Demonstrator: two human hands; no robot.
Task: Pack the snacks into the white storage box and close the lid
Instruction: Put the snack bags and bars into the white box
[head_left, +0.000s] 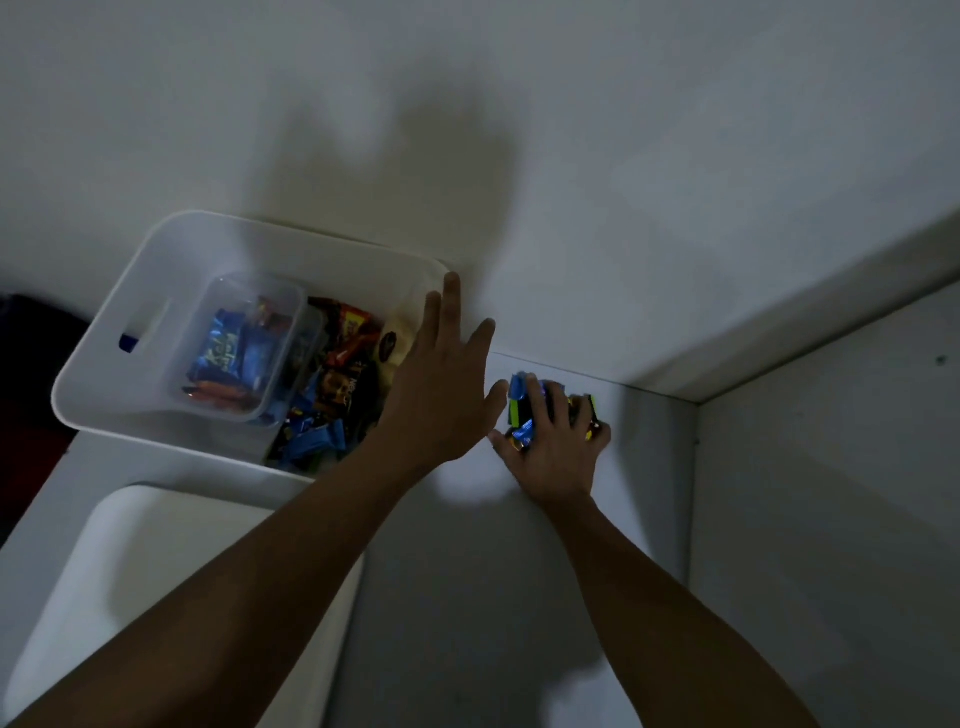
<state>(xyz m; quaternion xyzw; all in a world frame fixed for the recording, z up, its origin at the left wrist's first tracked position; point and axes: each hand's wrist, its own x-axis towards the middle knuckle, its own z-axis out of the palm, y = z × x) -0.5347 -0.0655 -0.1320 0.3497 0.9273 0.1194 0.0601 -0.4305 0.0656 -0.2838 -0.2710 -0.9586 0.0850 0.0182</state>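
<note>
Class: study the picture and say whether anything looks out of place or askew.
Yes: a clump of snack packets lies outside the white storage box, gripped by the right hand; inside, a clear tub sits tilted on loose snacks.

You are facing a shelf (467, 597) with the box (93, 374) sitting at its back left, against the wall (571, 156). A tub (228, 283) is lying in the box's left half, with loose snacks (332, 395) filling the right half beside it. The lid (156, 545) is lying just in front of the box. Your left hand (441, 395) is hovering over the box's right edge. Just right of it, your right hand (556, 457) is curling over a pile (524, 410) on the shelf, near the side panel (831, 493).
</note>
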